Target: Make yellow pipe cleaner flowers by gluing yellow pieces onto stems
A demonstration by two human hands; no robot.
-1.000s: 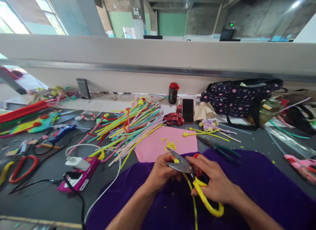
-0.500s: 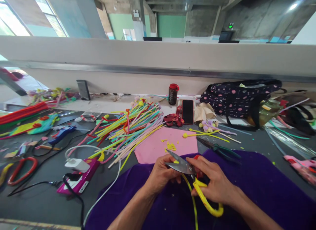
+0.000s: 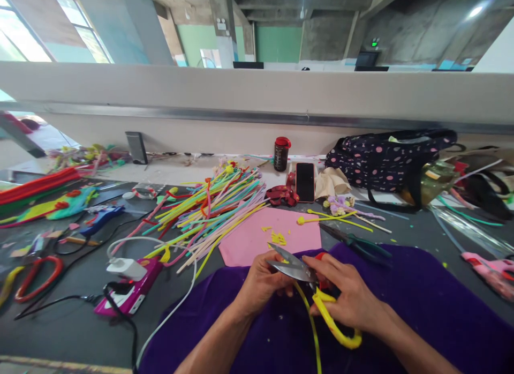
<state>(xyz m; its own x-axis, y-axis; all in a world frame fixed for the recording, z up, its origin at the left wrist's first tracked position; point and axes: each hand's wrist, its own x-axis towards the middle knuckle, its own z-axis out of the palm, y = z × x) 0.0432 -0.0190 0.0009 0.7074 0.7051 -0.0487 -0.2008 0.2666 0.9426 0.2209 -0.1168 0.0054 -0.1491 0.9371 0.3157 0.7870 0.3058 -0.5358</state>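
Observation:
My right hand (image 3: 347,291) is closed on a pair of scissors (image 3: 293,268) whose handles are wrapped in yellow and red. The parted blades point left, over my left hand (image 3: 263,283). That hand pinches a thin yellow pipe cleaner (image 3: 310,315), whose tail hangs down over the purple cloth (image 3: 289,342). A bit of yellow shows at the fingertips by the blades; the exact contact is hidden. Just beyond lies a pink sheet (image 3: 249,237) with small yellow snippets (image 3: 278,238) scattered on it.
A large heap of coloured pipe cleaners (image 3: 217,197) lies left of centre. Dark-green-handled pliers (image 3: 367,246) rest to the right. At the back stand a bottle (image 3: 281,154), a phone (image 3: 305,182) and a patterned bag (image 3: 377,162). A magenta power strip (image 3: 130,296) with cables is at left.
Both hands stay almost in place. The scissor blades look slightly closer together, and less yellow shows between them. The yellow handle has shifted a little up and left.

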